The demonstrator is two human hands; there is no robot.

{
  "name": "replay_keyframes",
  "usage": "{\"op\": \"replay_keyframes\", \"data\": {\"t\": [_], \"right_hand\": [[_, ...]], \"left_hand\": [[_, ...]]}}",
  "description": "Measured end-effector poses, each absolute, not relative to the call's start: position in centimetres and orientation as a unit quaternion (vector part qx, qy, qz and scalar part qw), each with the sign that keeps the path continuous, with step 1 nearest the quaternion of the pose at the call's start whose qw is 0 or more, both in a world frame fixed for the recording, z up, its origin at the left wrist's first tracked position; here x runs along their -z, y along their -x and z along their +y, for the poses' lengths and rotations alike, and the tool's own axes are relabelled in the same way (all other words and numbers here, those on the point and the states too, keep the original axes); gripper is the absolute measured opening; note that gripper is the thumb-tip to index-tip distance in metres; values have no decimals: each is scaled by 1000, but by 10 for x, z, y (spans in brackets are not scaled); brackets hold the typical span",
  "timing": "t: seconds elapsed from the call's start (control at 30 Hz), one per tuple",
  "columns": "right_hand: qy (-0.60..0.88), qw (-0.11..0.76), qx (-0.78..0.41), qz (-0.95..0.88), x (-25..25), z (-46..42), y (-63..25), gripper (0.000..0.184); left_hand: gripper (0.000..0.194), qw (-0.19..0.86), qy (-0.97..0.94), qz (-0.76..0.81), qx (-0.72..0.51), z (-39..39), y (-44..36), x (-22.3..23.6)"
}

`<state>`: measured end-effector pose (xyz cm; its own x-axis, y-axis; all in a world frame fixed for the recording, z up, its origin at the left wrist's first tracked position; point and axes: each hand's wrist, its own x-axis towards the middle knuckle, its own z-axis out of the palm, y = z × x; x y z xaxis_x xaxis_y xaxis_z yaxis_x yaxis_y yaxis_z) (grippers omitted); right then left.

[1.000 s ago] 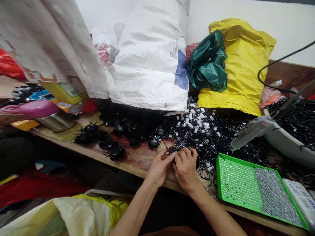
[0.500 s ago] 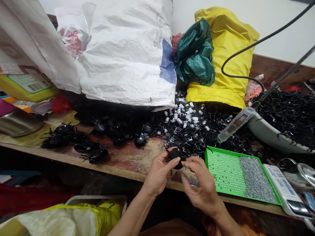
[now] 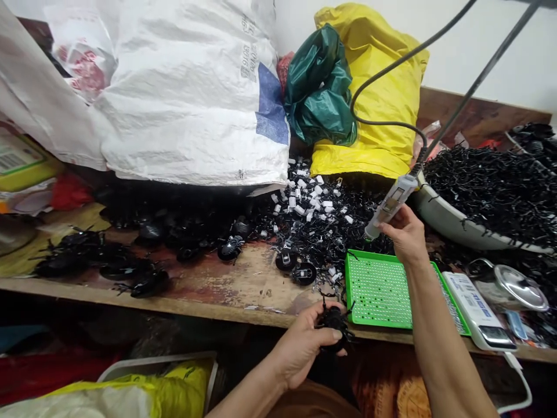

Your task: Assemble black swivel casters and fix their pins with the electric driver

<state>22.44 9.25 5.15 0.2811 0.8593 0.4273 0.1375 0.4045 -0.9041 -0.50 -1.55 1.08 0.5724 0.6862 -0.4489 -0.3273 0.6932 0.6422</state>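
Observation:
Near the front edge of the bench, my left hand [image 3: 304, 342] is closed round a black plastic beetle-like toy body [image 3: 334, 328] with thin legs sticking out. My right hand [image 3: 409, 235] reaches forward and grips a grey electric screwdriver [image 3: 394, 203], which is tilted with its tip down to the left. Below the screwdriver lies a green perforated tray [image 3: 374, 290] with rows of small screws, partly hidden by my right forearm. Two round black parts [image 3: 303, 273] with pale pieces in them lie on the wood left of the tray.
Loose black parts and white blocks [image 3: 319, 203] cover the bench behind. Several black toy bodies [image 3: 143, 281] lie at left. A basin [image 3: 448, 215] heaped with black pieces stands at right, by a white boxed device [image 3: 478, 313]. A cord [image 3: 378, 72] hangs overhead; large sacks [image 3: 195, 104] line the back.
My right hand has left the black toy body and taken hold of the electric screwdriver. My left hand has drawn the body down and nearer. The whole view has shifted.

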Motion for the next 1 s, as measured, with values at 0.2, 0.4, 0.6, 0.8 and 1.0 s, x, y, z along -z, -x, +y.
{"op": "replay_keyframes", "data": {"t": [0.2, 0.4, 0.6, 0.8, 1.0], "right_hand": [[468, 684, -211, -519, -61, 56, -208, 44], [451, 629, -353, -526, -43, 9, -195, 40], [425, 690, -318, -492, -37, 7, -188, 60], [437, 711, -278, -477, -31, 14, -183, 51], [437, 717, -276, -468, -25, 13, -181, 47]], "left_hand": [[29, 861, -234, 360, -273, -23, -1, -2], [27, 846, -216, 383, -301, -26, -7, 5], [25, 838, -223, 394, -306, -27, -11, 5], [29, 829, -206, 406, -325, -26, -13, 3], [27, 832, -211, 397, -325, -26, -14, 4]]}}
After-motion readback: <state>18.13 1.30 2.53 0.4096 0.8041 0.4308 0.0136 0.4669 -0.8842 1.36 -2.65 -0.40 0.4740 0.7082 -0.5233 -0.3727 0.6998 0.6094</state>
